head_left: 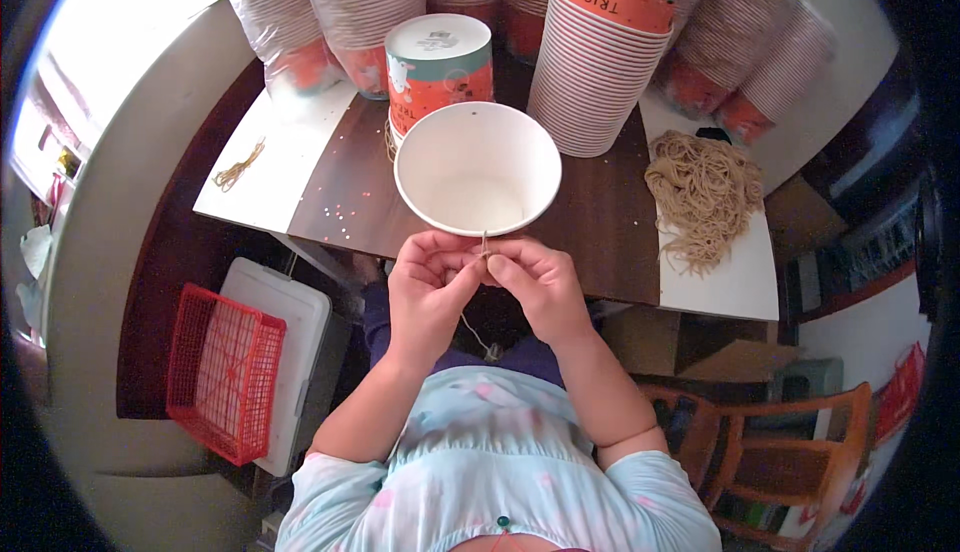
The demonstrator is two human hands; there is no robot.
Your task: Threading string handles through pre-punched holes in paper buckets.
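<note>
A paper bucket point(478, 167), white inside, stands open side up near the table's front edge. A small hole shows at its far rim. Thin tan string point(485, 244) comes from its near rim into my fingers, and a loose tail hangs below toward my lap. My left hand point(432, 280) is closed in a pinch on the string. Beside it, my right hand point(541, 282) pinches the same string, the fingertips of both hands nearly touching. The exact shape of the string between the fingertips is hidden.
Behind the bucket stands an upside-down orange and green bucket point(440, 67). A tall nested stack of buckets point(598, 77) rises to its right, with bagged stacks point(365, 12) farther back. A tan string heap point(705, 197) lies right, a small string bundle point(240, 166) left. A red basket point(228, 372) sits lower left.
</note>
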